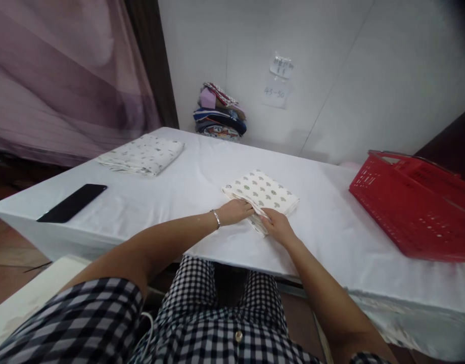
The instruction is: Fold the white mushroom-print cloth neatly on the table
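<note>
- Far off to the left of the folded printed cloth (pixel 261 194), a black phone (pixel 72 202) lies flat near the table's left corner, well apart from both hands
- Behind that, still left of the printed cloth, a second folded cloth (pixel 141 154) with a faint print rests on the white table (pixel 187 182), untouched
- Against the wall, behind and left of the printed cloth, sits a small stack of mixed fabrics (pixel 219 117), with paper notes (pixel 278 81) stuck to the wall beside it
- The left hand (pixel 235 211), a bracelet at its wrist, lies flat with fingers together, touching the near left edge of the printed cloth and pressing on it
- The printed cloth lies near the table's front edge, a neat squarish fold of several layers with small green motifs; I'd judge it light, soft and limp, likely to sag or come unfolded if lifted by one corner, so the layered near edge or both sides at once look like the safest places to take hold
- The right hand (pixel 278 226) touches the near corner of the printed cloth, fingers curled and seemingly pinching the stacked layers there, though whether the thumb is tucked under I cannot tell
- So the cloth sits just beyond both hands, its near edge under their fingertips
- Far right of the printed cloth, a red plastic basket (pixel 410 202) stands on the table, well apart from the hands
</note>
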Available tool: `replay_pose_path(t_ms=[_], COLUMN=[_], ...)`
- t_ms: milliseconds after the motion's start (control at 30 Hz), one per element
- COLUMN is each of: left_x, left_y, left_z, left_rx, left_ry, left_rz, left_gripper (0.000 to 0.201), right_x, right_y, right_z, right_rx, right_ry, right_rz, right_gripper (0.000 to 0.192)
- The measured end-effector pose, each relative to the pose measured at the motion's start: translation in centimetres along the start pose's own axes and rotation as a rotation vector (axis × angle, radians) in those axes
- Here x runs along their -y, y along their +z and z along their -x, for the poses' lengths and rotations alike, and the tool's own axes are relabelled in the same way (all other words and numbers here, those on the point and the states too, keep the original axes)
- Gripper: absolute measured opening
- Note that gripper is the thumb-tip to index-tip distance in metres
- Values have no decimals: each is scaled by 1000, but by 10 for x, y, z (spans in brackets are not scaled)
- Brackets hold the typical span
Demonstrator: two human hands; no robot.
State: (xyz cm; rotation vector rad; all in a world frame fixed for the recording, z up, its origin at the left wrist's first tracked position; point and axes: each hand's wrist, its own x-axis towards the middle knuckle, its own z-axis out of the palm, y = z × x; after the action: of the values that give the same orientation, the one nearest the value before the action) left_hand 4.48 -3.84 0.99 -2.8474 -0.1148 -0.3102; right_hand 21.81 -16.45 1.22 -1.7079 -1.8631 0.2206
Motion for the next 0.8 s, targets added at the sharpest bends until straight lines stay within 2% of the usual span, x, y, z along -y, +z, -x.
replay_pose_path(t_ms=[100, 300, 367, 467, 533, 600, 700, 800], left_x=[-3, -16, -21, -26, -28, -32, -40, -53], left_y=[-1, 3, 4, 6, 7, 8, 9, 9], left_z=[-3, -8, -11, -14, -17, -19, -19, -15], left_rx=[-24, -89, -102, -120, -131, -140, -173, -221], left_ry=[55, 55, 38, 4, -26, -58, -122, -196], left_rz=[-13, -17, -26, 1, 47, 84, 105, 121], left_gripper=[19, 24, 25, 26, 25, 24, 25, 22], right_x=[1, -8, -19, -42, -56, -68, -79, -85], right_y=[-2, -11, -17, -28, -34, -37, -34, -27], right_z=[-1, -10, -18, -38, -53, -65, -75, -76], right_rx=[3, -58, -128, -178, -130, -23, 167, 229], right_ry=[25, 96, 129, 191, 309, 469, 641, 687], right_rz=[-40, -142, -78, 155, 338, 443, 448, 433], right_gripper=[31, 37, 38, 36, 38, 44, 49, 49])
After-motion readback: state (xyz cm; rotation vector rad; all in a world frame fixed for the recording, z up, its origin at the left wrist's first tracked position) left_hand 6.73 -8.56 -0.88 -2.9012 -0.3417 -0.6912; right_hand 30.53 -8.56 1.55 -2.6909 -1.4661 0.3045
